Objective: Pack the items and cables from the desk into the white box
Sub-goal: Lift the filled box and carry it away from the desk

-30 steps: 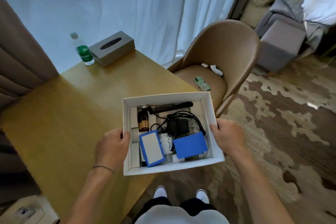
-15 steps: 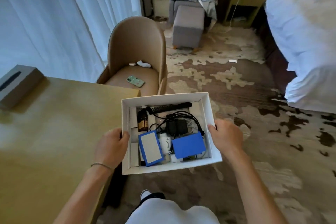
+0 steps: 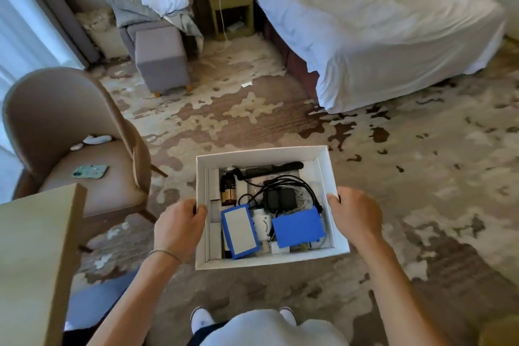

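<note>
**Carrying the packed box clear of the desk**

White box (image 3: pixel 269 153) held in the air above the carpet, right of the desk (image 3: pixel 36 247). Left hand (image 3: pixel 179 229) grasps its left wall, right hand (image 3: pixel 355 219) its right wall, thumbs over the rim. Keep it level, grip even, so nothing slides.

Inside: black cables (image 3: pixel 289 187), comb (image 3: pixel 269 169), brown bottle (image 3: pixel 228 189), two blue cases (image 3: pixel 298 227).
</note>
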